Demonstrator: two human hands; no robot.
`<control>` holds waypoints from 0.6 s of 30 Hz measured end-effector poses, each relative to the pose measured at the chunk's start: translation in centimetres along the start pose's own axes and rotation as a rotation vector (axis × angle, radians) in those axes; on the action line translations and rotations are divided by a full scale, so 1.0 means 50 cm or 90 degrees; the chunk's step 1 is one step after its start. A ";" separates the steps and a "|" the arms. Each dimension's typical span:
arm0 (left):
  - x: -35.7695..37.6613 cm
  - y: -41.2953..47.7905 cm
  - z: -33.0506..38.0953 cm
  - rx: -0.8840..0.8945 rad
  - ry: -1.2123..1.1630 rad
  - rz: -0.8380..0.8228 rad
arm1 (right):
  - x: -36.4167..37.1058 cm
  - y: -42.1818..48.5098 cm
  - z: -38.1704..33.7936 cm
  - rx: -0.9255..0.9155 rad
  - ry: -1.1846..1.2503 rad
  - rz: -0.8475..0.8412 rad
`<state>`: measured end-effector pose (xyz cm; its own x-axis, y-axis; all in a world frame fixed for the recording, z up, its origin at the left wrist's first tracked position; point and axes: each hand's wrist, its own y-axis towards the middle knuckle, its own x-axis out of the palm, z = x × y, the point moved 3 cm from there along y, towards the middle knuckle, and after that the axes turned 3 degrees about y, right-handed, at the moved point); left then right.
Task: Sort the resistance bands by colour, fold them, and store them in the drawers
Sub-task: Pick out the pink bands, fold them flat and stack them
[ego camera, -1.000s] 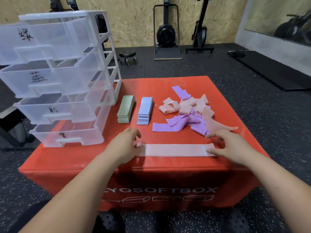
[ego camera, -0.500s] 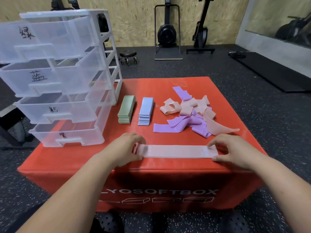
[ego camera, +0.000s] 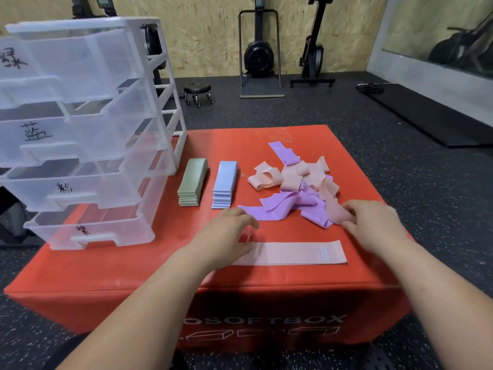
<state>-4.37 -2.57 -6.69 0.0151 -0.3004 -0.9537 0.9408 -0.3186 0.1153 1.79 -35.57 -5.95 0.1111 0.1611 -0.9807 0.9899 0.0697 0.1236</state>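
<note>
Standing at the far left of a red padded worktop (ego camera: 106,268) is a clear plastic drawer unit (ego camera: 80,129) with four hand-labelled drawers, all pulled partly out; no bands show inside them. Just to its right lie two neat folded stacks side by side, the green stack (ego camera: 192,182) and then the blue stack (ego camera: 225,184). In front of the blue stack, the left hand (ego camera: 226,231) is open with relaxed, spread fingers and holds nothing. It covers the left end of a flat pink band (ego camera: 293,252) laid lengthwise near the front edge, and whether it still presses on it cannot be told. Behind that band, right of centre, sits the unsorted pile (ego camera: 293,188) of pink and purple bands. At the pile's near right corner, the right hand (ego camera: 373,222) appears to pinch a loose pink band (ego camera: 334,209) between fingertips and thumb. A moment ago both hands were on the ends of the flat pink band, smoothing it; the right hand has since let go of its end and moved up to the pile. This suggests the first pink band is laid out as the base of a pink stack and a second is being fetched to join it. Green and blue look sorted and folded, while pink, purple and all the storing remain.
</note>
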 end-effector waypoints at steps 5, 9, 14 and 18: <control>0.003 0.040 0.048 0.021 -0.077 0.074 | -0.072 0.015 -0.079 -0.076 0.322 0.041; -0.009 0.070 0.090 0.027 -0.245 0.140 | -0.090 0.020 -0.133 -0.127 0.401 0.027; -0.001 0.096 0.105 -0.060 -0.440 0.068 | -0.055 0.018 -0.176 -0.008 0.719 -0.156; -0.001 0.100 0.087 -0.091 -0.568 0.035 | -0.056 0.019 -0.199 0.071 0.957 -0.278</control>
<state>-1.16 -8.07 -4.88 -0.1500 -0.9161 -0.3719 0.9806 -0.1858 0.0620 1.53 -26.17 -1.56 -0.2941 0.9486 0.1165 0.9293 0.3123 -0.1969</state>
